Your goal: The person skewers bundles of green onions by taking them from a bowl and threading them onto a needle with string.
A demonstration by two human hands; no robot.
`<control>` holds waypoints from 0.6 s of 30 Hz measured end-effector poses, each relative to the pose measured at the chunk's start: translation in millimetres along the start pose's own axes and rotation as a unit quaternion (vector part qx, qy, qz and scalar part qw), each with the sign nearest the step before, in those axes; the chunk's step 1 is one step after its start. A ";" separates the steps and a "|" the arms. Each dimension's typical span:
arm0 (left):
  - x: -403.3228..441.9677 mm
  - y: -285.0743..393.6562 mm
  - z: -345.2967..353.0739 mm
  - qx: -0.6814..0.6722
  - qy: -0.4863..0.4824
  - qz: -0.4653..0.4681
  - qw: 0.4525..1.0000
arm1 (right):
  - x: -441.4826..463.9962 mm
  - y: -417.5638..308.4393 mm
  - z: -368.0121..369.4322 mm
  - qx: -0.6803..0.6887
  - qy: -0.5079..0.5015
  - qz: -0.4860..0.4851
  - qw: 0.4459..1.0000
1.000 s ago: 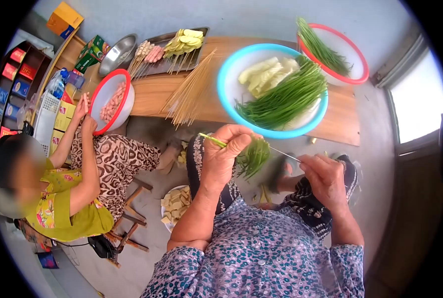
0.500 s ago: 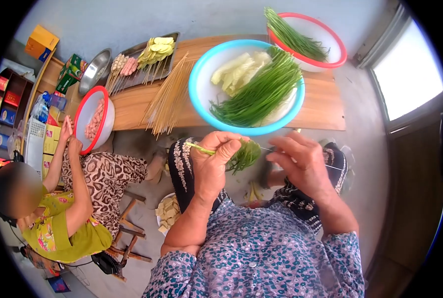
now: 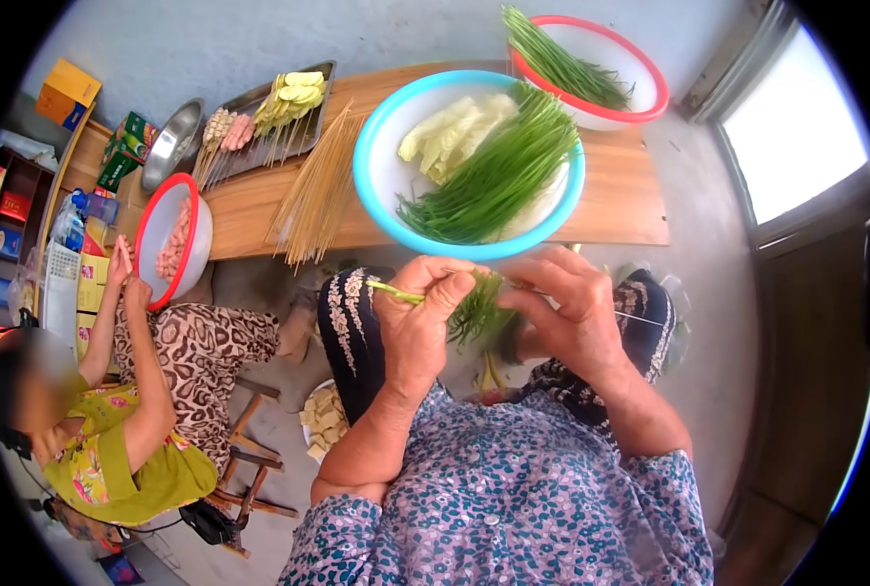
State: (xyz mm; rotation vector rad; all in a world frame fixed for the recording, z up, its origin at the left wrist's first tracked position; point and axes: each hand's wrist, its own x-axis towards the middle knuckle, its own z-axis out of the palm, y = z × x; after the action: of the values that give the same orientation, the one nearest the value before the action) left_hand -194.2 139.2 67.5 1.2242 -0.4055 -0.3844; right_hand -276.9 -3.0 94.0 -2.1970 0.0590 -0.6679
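My left hand [image 3: 417, 317] is closed around a small bundle of green chives [image 3: 479, 311]. Its pale stem ends poke out to the left, and the leafy part hangs down between my hands. Pinched in my right hand [image 3: 574, 311] is a thin skewer [image 3: 640, 319], whose rear end sticks out to the right. The skewer's front end is hard to make out near the bundle. Just beyond both hands, a blue-rimmed basin [image 3: 365, 186] holds a large heap of chives [image 3: 503, 176] and pale leafy greens [image 3: 455, 137].
On the wooden table [image 3: 630, 195] lie loose skewers [image 3: 313, 190] and a metal tray [image 3: 324, 93] of skewered food. A red-rimmed basin [image 3: 655, 73] with chives stands behind. At left, a seated person [image 3: 132, 420] works by another red-rimmed basin [image 3: 195, 220]. Below sits a bowl of yellowish pieces [image 3: 326, 420].
My right hand has moved left with the skewer, close to my left hand and the chives. The bundle's leaves now hang lower. The whole view has shifted slightly.
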 end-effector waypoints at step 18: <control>-6.0 -0.1 2.7 0.025 0.000 -0.006 1.000 | -6.6 -5.7 5.6 0.046 0.041 0.006 0.998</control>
State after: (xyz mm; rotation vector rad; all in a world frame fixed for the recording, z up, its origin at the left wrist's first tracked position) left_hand -200.8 139.9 67.6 1.2760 -0.4095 -0.3855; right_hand -280.9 6.4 92.2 -2.0791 0.0811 -0.7391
